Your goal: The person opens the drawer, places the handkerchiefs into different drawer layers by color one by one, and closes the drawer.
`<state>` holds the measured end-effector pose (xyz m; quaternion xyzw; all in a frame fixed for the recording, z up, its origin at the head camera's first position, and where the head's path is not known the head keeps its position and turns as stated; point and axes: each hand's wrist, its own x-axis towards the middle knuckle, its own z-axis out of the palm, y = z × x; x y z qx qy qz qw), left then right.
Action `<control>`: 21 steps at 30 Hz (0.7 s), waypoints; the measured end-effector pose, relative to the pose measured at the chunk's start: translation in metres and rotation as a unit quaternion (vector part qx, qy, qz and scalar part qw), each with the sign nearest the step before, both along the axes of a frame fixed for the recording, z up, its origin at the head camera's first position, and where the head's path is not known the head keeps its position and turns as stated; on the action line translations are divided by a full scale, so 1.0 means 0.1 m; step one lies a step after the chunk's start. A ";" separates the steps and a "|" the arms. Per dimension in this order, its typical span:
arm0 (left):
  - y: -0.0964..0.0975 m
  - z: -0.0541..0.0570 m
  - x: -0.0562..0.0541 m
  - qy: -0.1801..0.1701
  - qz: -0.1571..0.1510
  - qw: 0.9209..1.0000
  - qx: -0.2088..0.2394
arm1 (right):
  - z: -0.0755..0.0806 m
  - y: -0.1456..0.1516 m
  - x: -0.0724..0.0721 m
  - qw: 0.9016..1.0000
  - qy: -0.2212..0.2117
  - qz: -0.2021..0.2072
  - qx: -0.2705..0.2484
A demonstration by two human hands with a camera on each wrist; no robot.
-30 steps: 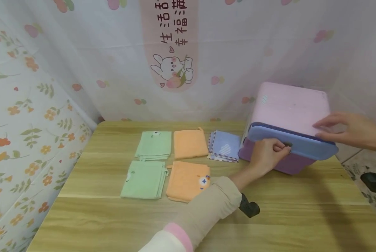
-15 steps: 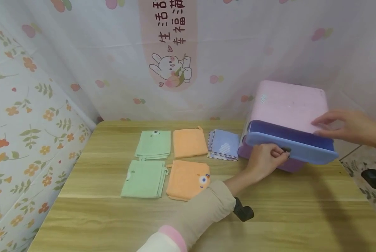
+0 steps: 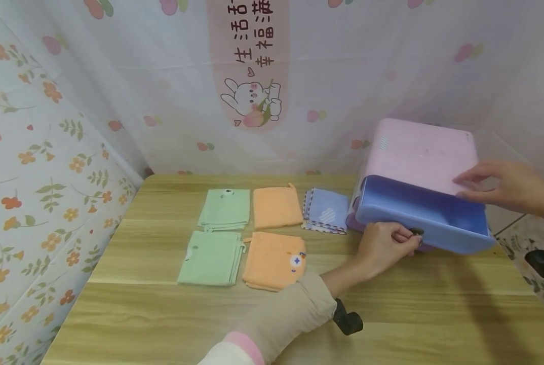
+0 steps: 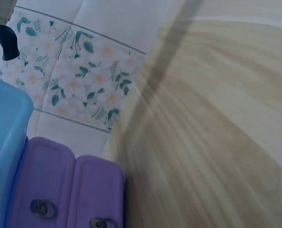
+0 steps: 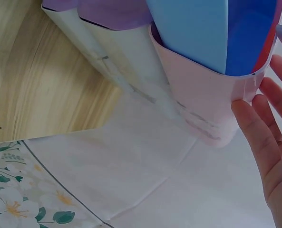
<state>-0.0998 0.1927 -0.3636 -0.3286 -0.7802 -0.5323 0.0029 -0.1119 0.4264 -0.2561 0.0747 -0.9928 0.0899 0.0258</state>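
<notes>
My left hand pinches the dark ring pull on the front of a blue drawer. That drawer is the top one of a small pink-topped drawer cabinet and stands partly pulled out, its blue inside showing. My right hand rests at the cabinet's upper right edge; in the right wrist view its fingers lie loosely against the pink side. Below the blue drawer, two purple drawers with ring pulls appear closed in the left wrist view.
Left of the cabinet lie a folded blue cloth, two orange cloths and two green cloths on the wooden table. A patterned curtain hangs behind. The cabinet stands near the table's right edge.
The blue drawer has come out toward me from nearly closed, with my left hand moving along on its pull. My right hand has stayed on the cabinet's edge.
</notes>
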 end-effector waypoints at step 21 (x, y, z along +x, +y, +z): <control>-0.22 -0.08 0.27 -0.020 -0.029 0.999 0.041 | -0.01 -0.03 0.02 1.000 0.013 -0.015 -0.008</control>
